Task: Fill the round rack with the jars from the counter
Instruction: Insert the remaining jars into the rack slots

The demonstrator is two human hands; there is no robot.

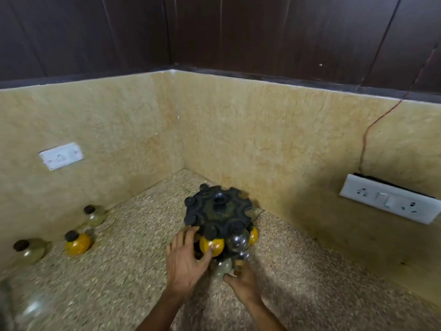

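The round black rack (218, 209) stands on the speckled counter near the corner, with jars hanging under its scalloped top. A yellow-filled jar (212, 245) and a clear jar (237, 242) sit in its front slots. My left hand (187, 261) rests with spread fingers against the rack's front left, touching the yellow jar. My right hand (242, 283) is low at the rack's base, fingers around a pale jar (223, 267). Three jars stand loose along the left wall: a greenish one (94, 215), a yellow one (77, 242) and another greenish one (29, 250).
Beige stone backsplash walls (274, 139) meet in a corner behind the rack. A white socket plate (61, 156) is on the left wall, a switch and socket panel (389, 199) with a red wire on the right. A blurred clear object (26, 309) lies at bottom left.
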